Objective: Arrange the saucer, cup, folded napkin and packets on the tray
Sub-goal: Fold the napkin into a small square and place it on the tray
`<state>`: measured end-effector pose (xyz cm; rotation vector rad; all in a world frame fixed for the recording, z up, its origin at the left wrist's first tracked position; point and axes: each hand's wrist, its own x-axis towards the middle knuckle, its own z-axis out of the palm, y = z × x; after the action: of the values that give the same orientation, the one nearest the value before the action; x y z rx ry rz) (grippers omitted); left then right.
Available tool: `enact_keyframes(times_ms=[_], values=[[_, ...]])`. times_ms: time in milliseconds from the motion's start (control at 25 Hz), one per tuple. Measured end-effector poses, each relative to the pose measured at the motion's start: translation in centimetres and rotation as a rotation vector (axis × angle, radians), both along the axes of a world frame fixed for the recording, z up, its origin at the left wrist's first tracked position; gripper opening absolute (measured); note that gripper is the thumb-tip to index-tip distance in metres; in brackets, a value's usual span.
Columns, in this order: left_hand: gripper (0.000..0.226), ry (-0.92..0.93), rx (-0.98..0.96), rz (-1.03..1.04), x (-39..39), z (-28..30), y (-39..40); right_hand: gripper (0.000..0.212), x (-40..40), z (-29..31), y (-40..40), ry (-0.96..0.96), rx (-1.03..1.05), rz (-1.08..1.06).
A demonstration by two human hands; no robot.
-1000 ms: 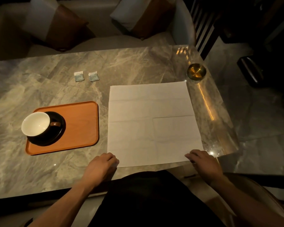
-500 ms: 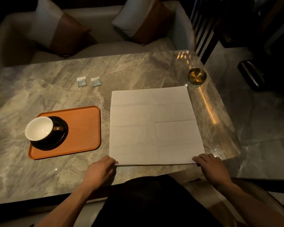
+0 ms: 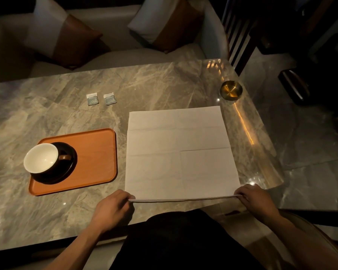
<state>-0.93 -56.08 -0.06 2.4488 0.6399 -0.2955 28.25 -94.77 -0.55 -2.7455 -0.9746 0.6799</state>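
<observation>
A large white napkin (image 3: 180, 152) lies spread flat on the marble table. My left hand (image 3: 113, 208) pinches its near left corner and my right hand (image 3: 255, 200) pinches its near right corner; the near edge is lifted a little off the table. To the left sits an orange tray (image 3: 98, 152) with a dark saucer (image 3: 67, 168) on its left half. A cup (image 3: 41, 157), white inside, stands on the saucer with its handle to the right. Two small packets (image 3: 92, 99) (image 3: 109, 98) lie side by side on the table beyond the tray.
A small brass bowl (image 3: 231, 89) stands near the table's far right corner. The table's right edge (image 3: 269, 152) runs just past the napkin. A sofa with two cushions (image 3: 66, 39) faces the far side. My dark clothing fills the near middle.
Both hands have closed on the napkin's near corners and raised that edge slightly. The camera view has tilted down a little.
</observation>
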Motion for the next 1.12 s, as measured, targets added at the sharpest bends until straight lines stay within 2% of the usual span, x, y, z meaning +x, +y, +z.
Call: enact_keyframes(times_ms=[160, 320, 480, 600, 840, 1120], values=[[0.018, -0.028, -0.067, 0.096, 0.7, 0.9, 1.0, 0.015, 2.0, 0.9, 0.6, 0.101, 0.099, -0.105], [0.016, -0.074, -0.157, 0.214, 1.8, 1.6, 2.5, 0.012, 3.9, 2.4, 1.3, 0.301, 0.26, -0.232], [0.01, -0.111, -0.329, 0.352, 3.8, 2.4, 4.1, 0.017, 6.0, 3.7, 3.4, 0.348, 0.346, -0.349], [0.007, -0.159, -0.431, 0.463, 5.6, 3.4, 5.0, 0.012, 7.9, 4.6, 5.3, 0.423, 0.451, -0.443], [0.007, -0.252, -0.453, 0.615, 10.5, 3.9, 6.9, 0.012, 11.9, 4.2, 8.1, 0.606, 0.623, -0.623], [0.007, -0.359, -0.52, 0.733, 15.4, 2.6, 10.3, 0.019, 16.4, 2.5, 11.7, 0.592, 0.667, -0.65]])
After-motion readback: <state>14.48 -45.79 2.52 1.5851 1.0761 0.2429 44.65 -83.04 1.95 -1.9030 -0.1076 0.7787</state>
